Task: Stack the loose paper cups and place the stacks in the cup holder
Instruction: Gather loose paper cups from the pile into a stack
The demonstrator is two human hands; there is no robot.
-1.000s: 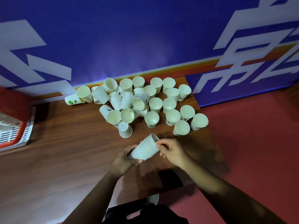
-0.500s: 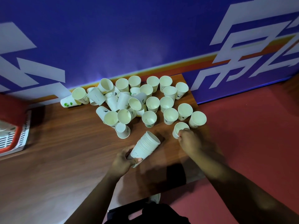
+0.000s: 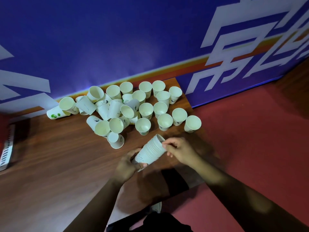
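Note:
A tilted stack of several white paper cups (image 3: 150, 151) is held above the wooden table (image 3: 58, 164), its mouth pointing up and to the right. My left hand (image 3: 127, 166) grips the stack's base. My right hand (image 3: 180, 151) pinches the rim of the top cup at the stack's mouth. Behind them lie several loose paper cups (image 3: 143, 126), some upright and some on their sides, spread back to the wall. One cup (image 3: 115, 141) lies on its side closest to the stack.
A red and white slatted tray (image 3: 6, 153) shows at the left edge, mostly cut off. A blue banner wall (image 3: 117, 39) backs the table. The table's right edge drops to red floor (image 3: 250, 139). Bare wood lies left of my hands.
My right hand took the nearest upright cup on the right and brought it back to the stack's mouth. That cup is gone from the table. My left hand stayed on the stack.

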